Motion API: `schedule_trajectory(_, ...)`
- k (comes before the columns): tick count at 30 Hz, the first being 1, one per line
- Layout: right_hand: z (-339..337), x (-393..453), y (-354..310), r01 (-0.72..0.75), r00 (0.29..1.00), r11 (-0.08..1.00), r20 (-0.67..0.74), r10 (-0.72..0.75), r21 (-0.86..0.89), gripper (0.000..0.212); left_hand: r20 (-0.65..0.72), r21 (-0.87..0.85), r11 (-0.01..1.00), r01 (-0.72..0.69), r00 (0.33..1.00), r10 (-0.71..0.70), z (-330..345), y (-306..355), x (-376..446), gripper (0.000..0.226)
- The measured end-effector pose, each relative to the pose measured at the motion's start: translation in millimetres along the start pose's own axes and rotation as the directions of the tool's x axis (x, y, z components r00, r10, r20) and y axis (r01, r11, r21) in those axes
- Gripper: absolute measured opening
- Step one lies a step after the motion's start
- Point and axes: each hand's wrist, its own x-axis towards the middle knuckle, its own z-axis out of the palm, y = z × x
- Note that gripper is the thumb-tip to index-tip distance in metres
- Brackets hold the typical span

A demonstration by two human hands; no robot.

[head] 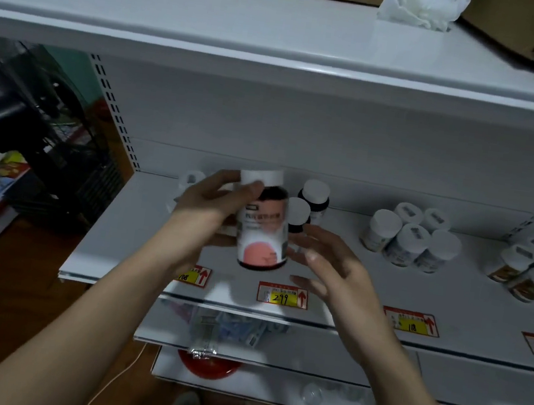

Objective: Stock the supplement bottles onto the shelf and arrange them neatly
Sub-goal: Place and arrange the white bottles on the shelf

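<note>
Holding a bottle [264, 227] in left grip [213, 202], right hand [329, 261] spread apart, white shelf [367, 283], wooden floor [16, 288].

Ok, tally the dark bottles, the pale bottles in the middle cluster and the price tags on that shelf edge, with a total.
dark bottles: 3, one gripped in the left hand, 2 standing on the shelf behind it
pale bottles, middle cluster: 5
price tags: 4, the rightmost cut by the frame edge
Total: 12
</note>
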Motion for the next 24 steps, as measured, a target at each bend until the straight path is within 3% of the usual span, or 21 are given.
schedule_trajectory(6, 9.5, -25.4, 15.7, -0.189, 0.978, 0.952, 0.136, 0.159, 0.242, 0.043, 0.095, 0.001, 0.995, 0.102, 0.99, -0.102, 15.0, -23.1, -27.4, 0.054)
schedule_trajectory(13, 18.1, -37.4, 25.3, -0.155, 0.988, 0.931, 0.044, 0.149, 0.33, 0.045, 0.108, 0.022, 0.992, 0.124, 0.986, -0.126, 21.9, -30.7, -30.5, 0.054)
schedule_trajectory(18, 26.2, -41.0, 22.6, -0.036, 0.993, 0.959, -0.098, 0.066, 0.281, 0.049, 0.216, 0.014, 0.996, 0.086, 0.973, -0.087, 25.6, -25.2, -37.4, 0.054)
schedule_trajectory(24, 38.4, -41.1, 16.1, 0.121, 0.961, 0.993, -0.249, -0.118, -0.006, 0.052, 0.276, 0.074, 0.996, 0.041, 0.959, -0.06, 15.5, -25.9, -38.9, 0.057)
